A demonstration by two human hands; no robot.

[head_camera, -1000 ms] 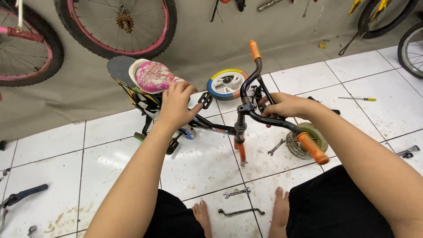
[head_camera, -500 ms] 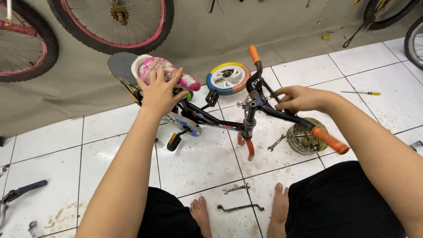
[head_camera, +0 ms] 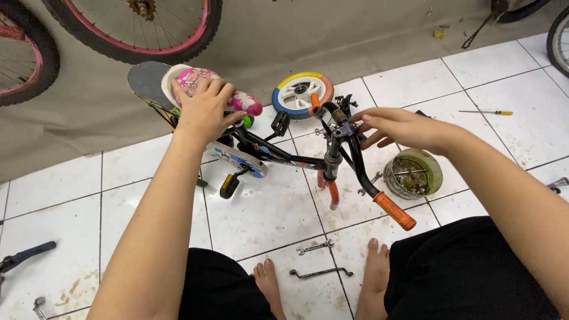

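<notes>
A small child's bicycle with a black frame (head_camera: 278, 155) stands on the tiled floor between my knees. My left hand (head_camera: 204, 109) lies over its pink and white saddle (head_camera: 240, 102), fingers curled on top. My right hand (head_camera: 397, 127) hovers at the top of the stem (head_camera: 333, 135), fingers stretched out and just touching the black handlebar. One orange grip (head_camera: 394, 211) points toward me. A small wheel (head_camera: 302, 92) with a yellow, blue and orange rim sits behind the stem.
A round green-rimmed tin (head_camera: 413, 173) of small parts stands under my right wrist. Two wrenches (head_camera: 314, 246) (head_camera: 320, 273) lie by my bare feet. A yellow screwdriver (head_camera: 486, 112) lies far right. Big pink-rimmed bicycle wheels (head_camera: 136, 35) lean on the grey cloth behind.
My left hand went from the frame up onto the saddle. My right hand let go of the handlebar and now rests at the stem; the handlebar turned, the near grip swinging toward me.
</notes>
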